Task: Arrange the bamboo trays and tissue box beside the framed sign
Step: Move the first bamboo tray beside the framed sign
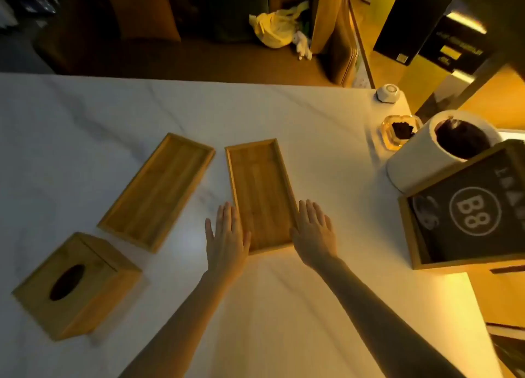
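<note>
Two empty bamboo trays lie on the white table (85, 116). The right tray (260, 190) runs almost straight away from me; the left tray (159, 190) lies angled. My left hand (227, 235) rests flat against the right tray's near left edge, fingers straight. My right hand (314, 232) rests flat against its near right edge. A square bamboo tissue box (76, 286) with a dark oval slot stands at the near left. The framed sign (466, 210), dark with "B8" in a circle and a wooden frame, stands at the right edge.
A white paper roll (426, 156) lies behind the sign. A glass ashtray (397, 131) with dark contents and a small white object (387, 93) sit at the far right corner. Beyond the table's far edge are a dark sofa and a yellow bag (272, 28).
</note>
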A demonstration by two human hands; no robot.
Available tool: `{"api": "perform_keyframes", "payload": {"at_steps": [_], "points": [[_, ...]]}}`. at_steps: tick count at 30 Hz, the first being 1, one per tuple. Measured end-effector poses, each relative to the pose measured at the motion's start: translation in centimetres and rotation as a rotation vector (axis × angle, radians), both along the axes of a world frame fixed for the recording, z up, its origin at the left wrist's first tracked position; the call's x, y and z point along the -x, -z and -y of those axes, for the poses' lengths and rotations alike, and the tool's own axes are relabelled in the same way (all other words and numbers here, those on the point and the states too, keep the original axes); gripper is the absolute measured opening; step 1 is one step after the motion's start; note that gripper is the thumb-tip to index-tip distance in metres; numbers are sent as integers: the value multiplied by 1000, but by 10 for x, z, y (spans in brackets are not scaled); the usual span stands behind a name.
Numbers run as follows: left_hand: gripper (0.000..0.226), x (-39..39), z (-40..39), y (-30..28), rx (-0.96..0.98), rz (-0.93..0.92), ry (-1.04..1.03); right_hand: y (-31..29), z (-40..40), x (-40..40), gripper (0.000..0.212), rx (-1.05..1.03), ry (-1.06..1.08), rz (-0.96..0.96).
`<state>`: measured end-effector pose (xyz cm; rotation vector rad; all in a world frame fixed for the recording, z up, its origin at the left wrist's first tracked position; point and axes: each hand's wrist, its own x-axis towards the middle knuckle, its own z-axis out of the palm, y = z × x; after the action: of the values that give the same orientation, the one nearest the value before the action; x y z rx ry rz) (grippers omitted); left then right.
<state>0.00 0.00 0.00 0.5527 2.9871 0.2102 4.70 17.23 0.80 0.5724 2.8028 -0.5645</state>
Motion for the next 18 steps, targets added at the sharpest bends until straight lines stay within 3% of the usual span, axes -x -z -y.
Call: {"api": "perform_keyframes", "payload": {"at_steps": [5, 13, 18], "points": [[54, -5, 2, 16, -116, 218, -121, 17, 4, -14, 59, 54, 57, 43], [46, 4, -9, 14, -232, 400, -248, 9, 8, -3, 56, 217, 141, 74], [36, 8, -8, 4, -448, 449, -362, -9, 3, 1, 48, 383, 135, 80]]}}
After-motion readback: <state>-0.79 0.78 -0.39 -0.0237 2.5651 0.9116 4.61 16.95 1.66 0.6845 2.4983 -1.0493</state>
